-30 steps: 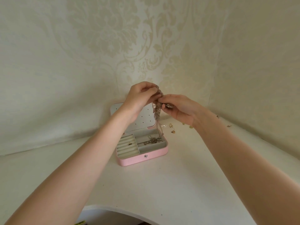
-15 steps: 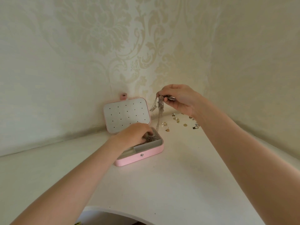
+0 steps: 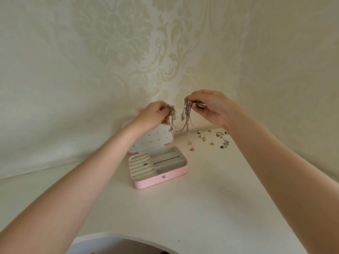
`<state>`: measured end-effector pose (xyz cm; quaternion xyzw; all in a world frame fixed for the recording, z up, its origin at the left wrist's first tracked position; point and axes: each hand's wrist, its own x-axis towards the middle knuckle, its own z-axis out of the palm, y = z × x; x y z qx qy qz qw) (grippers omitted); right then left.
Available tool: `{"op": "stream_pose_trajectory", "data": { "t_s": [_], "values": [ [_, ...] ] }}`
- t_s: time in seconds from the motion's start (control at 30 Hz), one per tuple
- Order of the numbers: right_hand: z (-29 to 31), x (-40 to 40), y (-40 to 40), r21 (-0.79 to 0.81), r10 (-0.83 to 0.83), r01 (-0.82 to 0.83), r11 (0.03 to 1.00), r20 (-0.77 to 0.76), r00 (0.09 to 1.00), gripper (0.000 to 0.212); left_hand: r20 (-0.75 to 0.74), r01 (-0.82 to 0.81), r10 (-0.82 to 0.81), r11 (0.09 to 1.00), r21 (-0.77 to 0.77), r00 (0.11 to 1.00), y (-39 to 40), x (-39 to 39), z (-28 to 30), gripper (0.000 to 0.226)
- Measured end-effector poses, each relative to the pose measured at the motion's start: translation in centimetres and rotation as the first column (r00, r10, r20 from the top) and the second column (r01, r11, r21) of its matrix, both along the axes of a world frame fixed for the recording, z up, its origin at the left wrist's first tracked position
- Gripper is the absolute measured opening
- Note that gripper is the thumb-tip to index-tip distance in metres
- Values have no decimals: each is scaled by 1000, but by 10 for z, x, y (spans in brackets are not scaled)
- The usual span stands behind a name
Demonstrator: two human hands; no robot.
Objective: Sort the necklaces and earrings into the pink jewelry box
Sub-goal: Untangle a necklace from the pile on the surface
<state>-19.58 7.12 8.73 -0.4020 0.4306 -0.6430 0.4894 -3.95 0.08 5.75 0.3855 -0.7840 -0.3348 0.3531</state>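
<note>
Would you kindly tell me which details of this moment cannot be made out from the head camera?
- Necklaces: motion-blurred in the head view; their number and whether the strands in both hands are tangled together cannot be told.
- Left hand: its blurred fingers hide their hold on the chains.
- Loose earrings: too small to pair or count.
- Pink jewelry box: the small dark item in its ring slots is too small to identify.

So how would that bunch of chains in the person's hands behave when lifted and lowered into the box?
Probably floppy: the chains hang limp between the left hand and right hand. Likely prone to tangling, since the strands bunch together. They would likely pool rather than lie straight in the pink jewelry box.
</note>
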Motion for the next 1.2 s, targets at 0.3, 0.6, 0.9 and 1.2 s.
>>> {"op": "stream_pose_trajectory", "data": {
  "t_s": [0.3, 0.6, 0.9, 1.2],
  "values": [
    [-8, -29, 22, 7, -56, 65, 998, -425, 904, 17, -198, 150, -122, 979, 135, 973, 47, -45, 17, 18],
    [-90, -68, 36, 215, 110, 227, 950, -910, 400, 7, 338, 110, -59, 985, -132, 939, 47, -98, -84, 23],
    [-105, -90, 45, -123, -188, 296, 947, -961, 204, 44, 94, 263, -255, 962, -77, 962, 45, -126, -114, 29],
    [-109, -95, 35, -231, -460, 400, 887, -520, 720, 38, -313, 448, -366, 857, 254, 877, 36, -121, -104, 11]
  ]
}}
